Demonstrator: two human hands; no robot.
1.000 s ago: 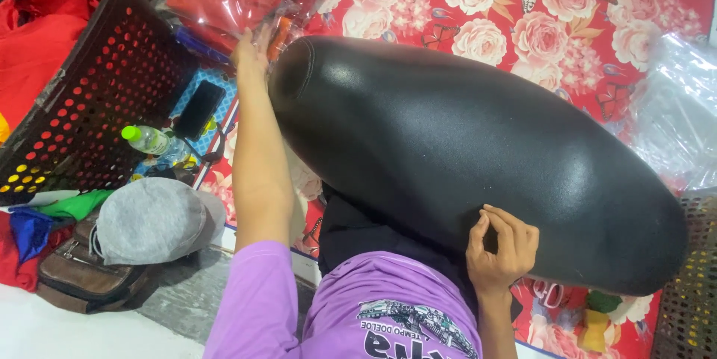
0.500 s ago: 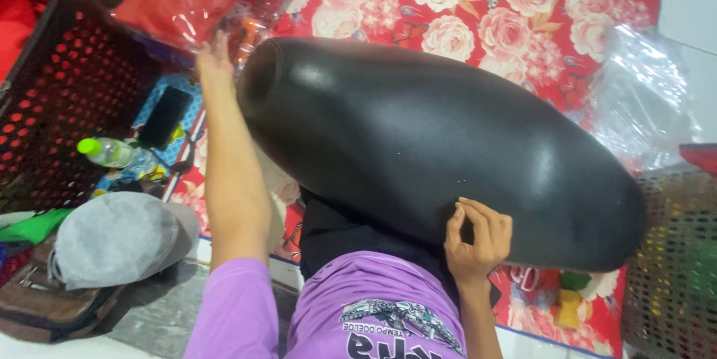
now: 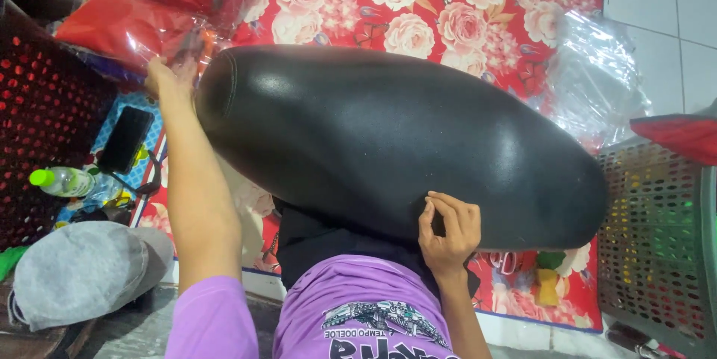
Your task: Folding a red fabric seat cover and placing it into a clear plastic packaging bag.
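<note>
- Black, glossy vinyl covers the long motorcycle seat [image 3: 396,142], which lies across the person's lap over a red floral mat [image 3: 418,8], its long axis running from 10 o'clock to 4 o'clock.
- The left hand [image 3: 170,79] grasps the seat's narrow end at 10 o'clock, arm extended.
- The right hand [image 3: 448,228] is curled, fingertips pinching the seat's lower edge at 5 o'clock.
- A black phone [image 3: 125,139] and a green-capped bottle [image 3: 63,181] lie at 9 o'clock.
- A grey cap [image 3: 82,273] rests at 8 o'clock.
- A perforated grey basket [image 3: 657,247] stands at 3 o'clock.
</note>
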